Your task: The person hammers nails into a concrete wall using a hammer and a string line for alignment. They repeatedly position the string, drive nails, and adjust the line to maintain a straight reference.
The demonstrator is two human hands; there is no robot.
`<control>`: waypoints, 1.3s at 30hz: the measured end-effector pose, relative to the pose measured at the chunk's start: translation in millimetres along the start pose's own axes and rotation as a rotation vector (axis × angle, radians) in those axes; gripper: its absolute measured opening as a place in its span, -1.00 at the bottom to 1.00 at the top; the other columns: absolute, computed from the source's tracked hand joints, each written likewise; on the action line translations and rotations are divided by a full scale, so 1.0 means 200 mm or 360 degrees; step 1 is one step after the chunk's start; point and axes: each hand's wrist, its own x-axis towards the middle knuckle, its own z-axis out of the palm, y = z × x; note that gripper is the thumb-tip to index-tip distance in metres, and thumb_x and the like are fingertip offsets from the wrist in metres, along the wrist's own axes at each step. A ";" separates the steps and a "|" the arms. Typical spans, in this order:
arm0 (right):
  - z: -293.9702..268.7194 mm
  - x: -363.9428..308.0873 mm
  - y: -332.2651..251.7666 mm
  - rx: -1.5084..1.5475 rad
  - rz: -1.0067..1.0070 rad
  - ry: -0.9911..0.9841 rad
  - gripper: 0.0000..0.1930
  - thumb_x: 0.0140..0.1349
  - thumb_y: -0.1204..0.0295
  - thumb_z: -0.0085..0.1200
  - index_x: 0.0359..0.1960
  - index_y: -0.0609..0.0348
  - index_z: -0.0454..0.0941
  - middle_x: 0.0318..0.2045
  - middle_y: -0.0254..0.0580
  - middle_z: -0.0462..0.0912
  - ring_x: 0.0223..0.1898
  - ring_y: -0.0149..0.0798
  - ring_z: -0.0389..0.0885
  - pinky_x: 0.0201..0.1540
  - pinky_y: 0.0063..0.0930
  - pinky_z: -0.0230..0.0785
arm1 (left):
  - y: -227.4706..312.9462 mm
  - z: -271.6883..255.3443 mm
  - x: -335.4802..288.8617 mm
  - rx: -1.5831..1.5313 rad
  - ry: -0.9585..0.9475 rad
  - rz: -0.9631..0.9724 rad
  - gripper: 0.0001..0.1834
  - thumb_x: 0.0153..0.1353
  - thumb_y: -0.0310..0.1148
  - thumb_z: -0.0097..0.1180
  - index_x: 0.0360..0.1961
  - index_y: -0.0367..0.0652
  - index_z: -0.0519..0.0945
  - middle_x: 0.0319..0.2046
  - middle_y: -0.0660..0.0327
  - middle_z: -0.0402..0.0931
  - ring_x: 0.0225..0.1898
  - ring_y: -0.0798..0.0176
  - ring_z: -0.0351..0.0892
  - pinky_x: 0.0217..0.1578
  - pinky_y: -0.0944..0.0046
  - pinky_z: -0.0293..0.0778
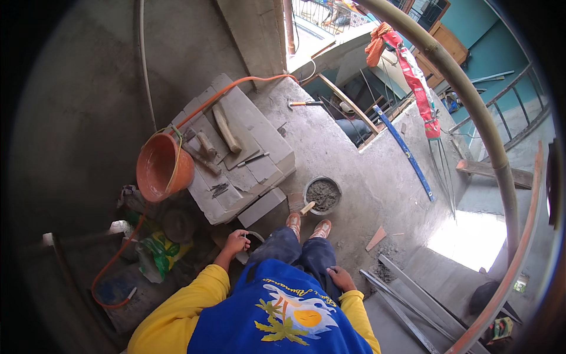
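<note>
Concrete floor (pixel 371 183), dusty grey, underlies everything. Ahead and left of left hand (pixel 237 241), orange bucket (pixel 152 162) could tip if orange hose (pixel 253 78) got snagged; straight beyond hand, loose tools (pixel 253 159) could slide off block stack (pixel 268 171) if bumped. Ahead and right of hand, near shoes (pixel 293 220), mortar bucket (pixel 339 203) with wooden handle (pixel 308 207) jutting: trip or spill likely if foot catches handle. Left arm (pixel 212 280) bent, fingers curled together by grey round container (pixel 256 234); whether clamped on rim, unclear. Right hand (pixel 342 277) low by thigh (pixel 318 259), fingers bent, hold unclear.
</note>
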 end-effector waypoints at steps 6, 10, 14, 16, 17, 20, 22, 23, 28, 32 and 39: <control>0.02 0.02 0.00 0.0004 0.0011 -0.0006 -0.41 0.38 -0.04 0.11 0.16 0.24 0.63 0.12 0.20 0.68 0.21 0.16 0.62 0.28 -0.14 0.39 | -0.01 -0.03 -0.02 -0.0057 0.0007 -0.0057 -0.66 0.40 -0.55 -0.09 0.13 -0.11 0.56 -0.31 0.20 0.66 -0.41 0.34 0.65 -0.41 0.29 0.59; 0.02 0.03 -0.02 0.0018 0.0019 0.0004 -0.39 0.37 -0.06 0.10 0.16 0.24 0.63 0.13 0.20 0.66 0.23 0.18 0.59 0.31 -0.10 0.38 | -0.04 -0.05 -0.02 -0.0042 0.0002 -0.0055 -0.68 0.41 -0.52 -0.08 0.12 -0.09 0.56 -0.31 0.21 0.66 -0.40 0.33 0.66 -0.37 0.27 0.61; 0.02 0.04 0.01 0.0001 0.0022 -0.0009 -0.39 0.37 -0.06 0.10 0.18 0.24 0.62 0.14 0.22 0.66 0.23 0.18 0.59 0.31 -0.10 0.38 | -0.02 -0.04 -0.01 -0.0038 -0.0004 -0.0062 -0.70 0.42 -0.50 -0.07 0.11 -0.08 0.56 -0.30 0.21 0.66 -0.40 0.33 0.66 -0.35 0.26 0.63; 0.02 0.03 0.02 -0.0001 0.0040 -0.0012 -0.39 0.37 -0.06 0.10 0.18 0.24 0.62 0.14 0.22 0.65 0.23 0.18 0.59 0.31 -0.11 0.38 | -0.01 -0.03 -0.01 -0.0028 0.0007 -0.0072 -0.71 0.42 -0.49 -0.07 0.10 -0.09 0.56 -0.30 0.21 0.66 -0.40 0.33 0.66 -0.35 0.26 0.63; 0.02 0.03 0.01 -0.0001 0.0047 -0.0014 -0.39 0.37 -0.06 0.10 0.18 0.24 0.62 0.15 0.22 0.65 0.23 0.18 0.59 0.31 -0.11 0.38 | -0.01 -0.03 -0.01 -0.0022 0.0008 -0.0073 -0.71 0.42 -0.49 -0.07 0.10 -0.09 0.56 -0.29 0.21 0.66 -0.40 0.33 0.66 -0.35 0.26 0.63; 0.02 0.02 0.01 0.0003 0.0046 -0.0002 -0.39 0.37 -0.06 0.10 0.19 0.23 0.62 0.15 0.22 0.65 0.24 0.18 0.59 0.31 -0.11 0.37 | -0.01 -0.03 0.00 -0.0018 -0.0010 -0.0058 -0.72 0.42 -0.49 -0.07 0.09 -0.09 0.55 -0.29 0.20 0.66 -0.40 0.33 0.66 -0.36 0.27 0.63; 0.03 0.02 0.00 0.0019 0.0041 -0.0004 -0.39 0.37 -0.06 0.10 0.19 0.22 0.62 0.15 0.22 0.65 0.24 0.18 0.58 0.32 -0.11 0.37 | -0.01 -0.03 0.00 -0.0025 -0.0025 -0.0048 -0.72 0.42 -0.49 -0.06 0.09 -0.10 0.55 -0.29 0.20 0.66 -0.40 0.33 0.66 -0.36 0.27 0.63; 0.03 0.02 0.00 0.0027 0.0039 -0.0005 -0.39 0.36 -0.07 0.11 0.19 0.22 0.62 0.15 0.22 0.65 0.24 0.18 0.58 0.32 -0.11 0.37 | 0.00 -0.04 -0.01 -0.0031 -0.0030 -0.0046 -0.72 0.41 -0.50 -0.05 0.08 -0.10 0.55 -0.30 0.20 0.66 -0.40 0.33 0.66 -0.37 0.28 0.63; 0.08 0.01 0.02 0.0078 0.0033 0.0024 -0.39 0.36 -0.06 0.11 0.19 0.23 0.61 0.15 0.22 0.65 0.24 0.18 0.58 0.32 -0.11 0.37 | 0.03 -0.05 -0.03 -0.0042 -0.0018 -0.0052 -0.71 0.36 -0.54 0.01 0.07 -0.11 0.55 -0.31 0.18 0.65 -0.42 0.32 0.65 -0.40 0.27 0.63; 0.11 0.04 0.13 0.0078 -0.0045 0.0018 -0.38 0.39 -0.06 0.09 0.17 0.28 0.62 0.14 0.21 0.66 0.23 0.20 0.59 0.31 -0.09 0.37 | 0.14 0.01 -0.08 0.0063 -0.0009 -0.0071 -0.68 0.30 -0.57 0.06 0.07 -0.12 0.54 -0.33 0.16 0.64 -0.44 0.30 0.65 -0.42 0.24 0.64; 0.08 0.05 0.10 0.0065 -0.0015 0.0079 -0.41 0.38 -0.06 0.09 0.12 0.25 0.62 0.08 0.24 0.68 0.15 0.25 0.62 0.25 -0.03 0.41 | -0.06 -0.02 0.05 -0.0074 -0.0087 -0.0065 -0.64 0.28 -0.57 0.02 0.10 -0.09 0.50 -0.31 0.13 0.61 -0.41 0.20 0.64 -0.39 0.14 0.64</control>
